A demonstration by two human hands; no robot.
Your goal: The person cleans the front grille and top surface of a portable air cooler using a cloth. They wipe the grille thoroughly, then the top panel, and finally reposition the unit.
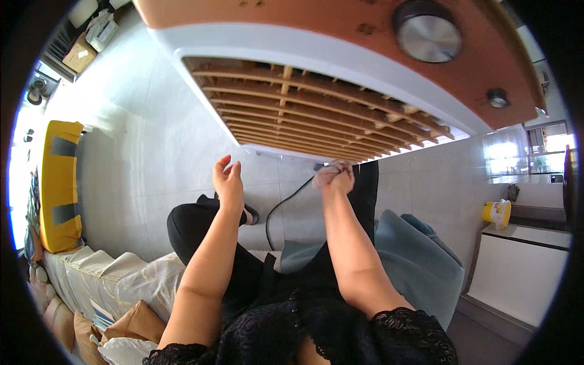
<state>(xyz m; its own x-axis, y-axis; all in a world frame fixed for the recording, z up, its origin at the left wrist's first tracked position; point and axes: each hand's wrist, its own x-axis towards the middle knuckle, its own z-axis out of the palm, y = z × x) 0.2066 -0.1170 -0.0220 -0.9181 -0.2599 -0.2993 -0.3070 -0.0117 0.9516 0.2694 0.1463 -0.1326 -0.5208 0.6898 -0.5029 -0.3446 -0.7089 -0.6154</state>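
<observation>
Close in front of me rises a boxy appliance with a white frame [340,52], an orange-brown panel [304,13] and a grille of tan slats [304,103]. A large silver knob [429,36] and a small dark knob [497,98] sit on the panel. Just below the grille's lower edge, my right hand [342,179] is closed on a crumpled pinkish-grey cloth [326,176]. My left hand [229,187] hangs in the air near the grille's lower left corner, fingers apart, holding nothing. A black cord [272,213] curves down from beside the cloth.
I sit with a blue-grey cover [413,261] beside my right leg. On the left are a yellow seat-like object [61,182], a covered couch [115,274] and brown cushions [137,322]. At right, a yellow tub [497,213] stands on a white cabinet [517,274]. The floor is grey tile [121,164].
</observation>
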